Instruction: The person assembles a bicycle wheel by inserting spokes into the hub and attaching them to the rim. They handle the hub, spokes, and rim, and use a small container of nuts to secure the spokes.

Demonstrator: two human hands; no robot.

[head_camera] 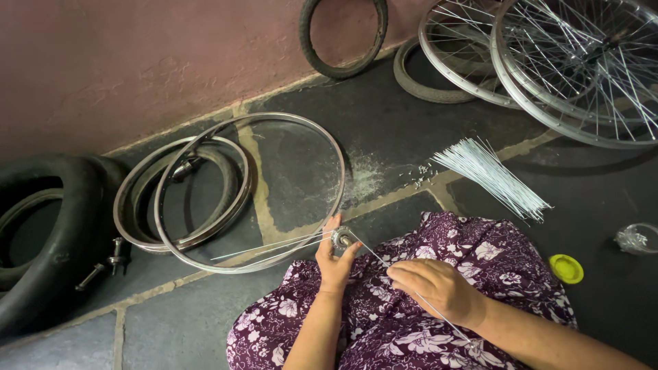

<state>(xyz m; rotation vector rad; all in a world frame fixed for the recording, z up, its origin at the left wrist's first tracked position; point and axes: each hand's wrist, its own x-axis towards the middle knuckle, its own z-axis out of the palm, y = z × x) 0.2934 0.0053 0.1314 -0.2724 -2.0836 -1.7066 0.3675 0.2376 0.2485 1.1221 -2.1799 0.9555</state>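
My left hand (334,260) grips a small metal wheel hub (341,238) above my lap, with several thin spokes (264,250) fanning out of it to the left. My right hand (433,286) pinches one long spoke (373,255) that runs from the hub down across my purple flowered cloth (500,264). A bare metal rim (250,193) lies flat on the floor just beyond the hub.
More bare rims (179,195) lie to the left beside black tyres (41,233) and loose axle bolts (103,264). A bundle of spokes (490,175) lies to the right. Spoked wheels (562,62) lean top right. A yellow lid (566,268) and a clear bag (634,238) sit far right.
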